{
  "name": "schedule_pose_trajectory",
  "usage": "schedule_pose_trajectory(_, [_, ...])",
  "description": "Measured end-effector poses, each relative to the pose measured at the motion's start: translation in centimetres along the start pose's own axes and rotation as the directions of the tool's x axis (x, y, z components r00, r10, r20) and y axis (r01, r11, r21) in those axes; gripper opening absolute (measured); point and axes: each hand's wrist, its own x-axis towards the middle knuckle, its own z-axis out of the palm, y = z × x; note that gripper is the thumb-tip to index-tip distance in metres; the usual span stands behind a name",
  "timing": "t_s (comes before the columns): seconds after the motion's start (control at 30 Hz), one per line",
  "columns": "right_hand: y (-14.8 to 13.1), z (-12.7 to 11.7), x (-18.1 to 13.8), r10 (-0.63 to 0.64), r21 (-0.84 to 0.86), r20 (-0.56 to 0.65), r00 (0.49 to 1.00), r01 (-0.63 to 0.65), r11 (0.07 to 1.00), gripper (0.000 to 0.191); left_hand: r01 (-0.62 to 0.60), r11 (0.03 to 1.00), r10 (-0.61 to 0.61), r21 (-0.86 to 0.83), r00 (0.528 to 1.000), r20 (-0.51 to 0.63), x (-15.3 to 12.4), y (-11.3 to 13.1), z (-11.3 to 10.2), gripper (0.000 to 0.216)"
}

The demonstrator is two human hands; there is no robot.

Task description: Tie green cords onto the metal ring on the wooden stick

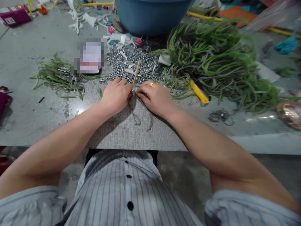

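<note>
My left hand (117,95) is closed, its fingertips meeting those of my right hand (155,98) just above the table. A small shiny metal piece (134,89) shows between them, pinched by my right thumb and fingers. From under my left fingers a thin grey-green cord (136,119) trails toward me and ends in a loop. A thin wooden stick (136,72) points away from the fingertips; whether it is gripped or lies behind them I cannot tell. Just beyond my hands spreads a pile of small metal rings (117,64).
At right lies a large heap of green and grey cords (211,53), with a yellow box cutter (199,91) at its edge. A smaller cord bundle with metal parts (58,77) is at left, beside a blurred phone-like object (90,58). A blue tub (152,17) stands behind.
</note>
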Motion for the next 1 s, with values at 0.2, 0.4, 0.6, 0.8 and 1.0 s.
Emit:
schedule_pose_trajectory(0.2, [-0.4, -0.4, 0.0, 0.031, -0.063, 0.060, 0.998, -0.027, 0.998, 0.023, -0.003, 0.999, 0.000, 0.053, 0.999, 0.052, 0.0, 0.2, -0.4, 0.033])
schedule_pose_trajectory(0.4, [0.0, -0.2, -0.1, 0.034, -0.023, 0.006, 0.999, -0.034, 0.999, 0.022, 0.079, 0.997, -0.080, 0.019, 0.994, 0.077, -0.2, 0.5, -1.3, 0.034])
schedule_pose_trajectory(0.6, [-0.3, -0.6, -0.2, 0.104, 0.016, 0.035, 0.994, -0.104, 0.994, 0.026, 0.187, 0.981, -0.180, -0.057, 0.977, 0.118, -0.4, 1.0, -1.1, 0.035])
schedule_pose_trajectory(0.8, [-1.2, -1.3, -0.4, 0.190, -0.001, 0.117, 0.975, -0.191, 0.981, 0.028, 0.179, 0.984, -0.173, -0.023, 0.973, 0.155, -0.6, 1.4, -1.0, 0.036])
schedule_pose_trajectory(1.0, [-1.8, -1.9, -0.2, 0.275, -0.095, 0.197, 0.941, -0.260, 0.961, 0.020, 0.156, 0.987, -0.158, 0.026, 0.974, 0.161, -0.4, 1.0, -0.7, 0.033])
